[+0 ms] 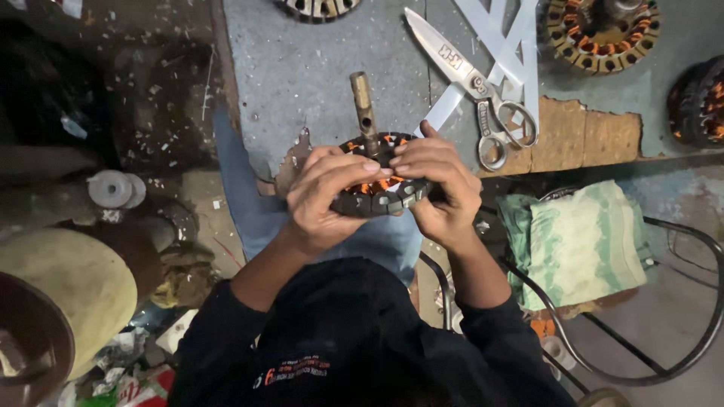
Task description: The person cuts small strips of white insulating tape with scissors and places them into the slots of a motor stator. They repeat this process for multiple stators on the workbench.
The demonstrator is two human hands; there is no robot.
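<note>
Head view: we recorded both hands closed around a motor stator (377, 192) with copper windings, held at the near edge of the grey surface (302, 68), above the lap. Left hand (324, 200) gripped its left rim, fingers curled over the top; right hand (441, 188) gripped the right rim. A brass-coloured shaft (363, 109) stood up from its centre. Large scissors (475, 87) lay just beyond, on white strips (513, 38). Another wound stator (603, 34) sat far right.
</note>
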